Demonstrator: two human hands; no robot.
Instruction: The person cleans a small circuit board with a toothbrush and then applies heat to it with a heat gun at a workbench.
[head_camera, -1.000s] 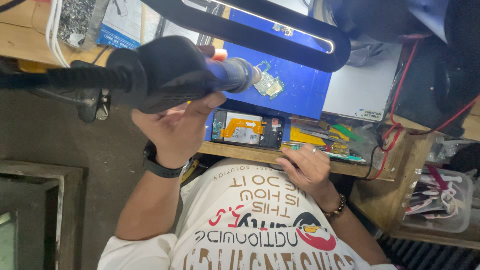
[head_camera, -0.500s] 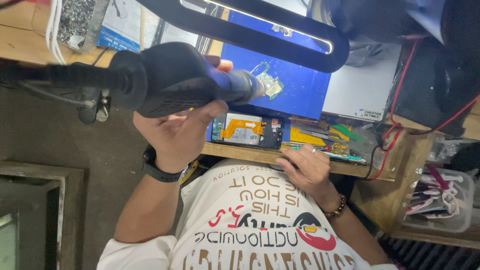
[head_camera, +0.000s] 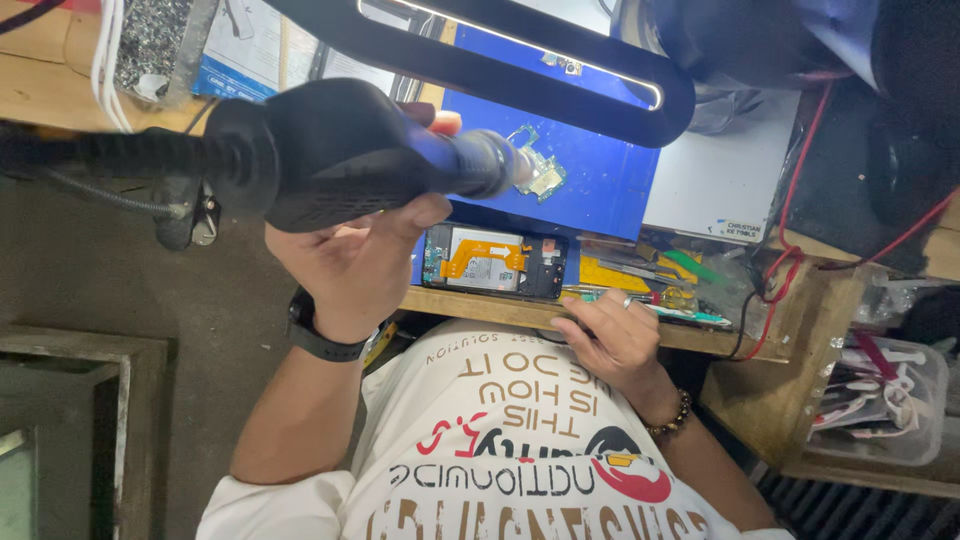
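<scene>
My left hand, with a black watch on its wrist, is shut on a black hot-air gun. The gun's metal nozzle points at a small green circuit board lying on a blue mat. An opened phone with an orange flex cable lies at the mat's near edge, just right of my left hand. My right hand, with a ring and a bead bracelet, rests with bent fingers on the wooden bench's front edge beside thin tools. Whether it grips one is unclear.
A black lamp arm with a light strip arches over the mat. Tweezers and coloured hand tools lie right of the phone, with red wires beyond. A clear plastic bin of parts stands at the lower right. Papers lie at the back left.
The hot-air gun has shifted slightly, and its nozzle has dipped closer to the small circuit board. My right hand has stayed at the bench edge.
</scene>
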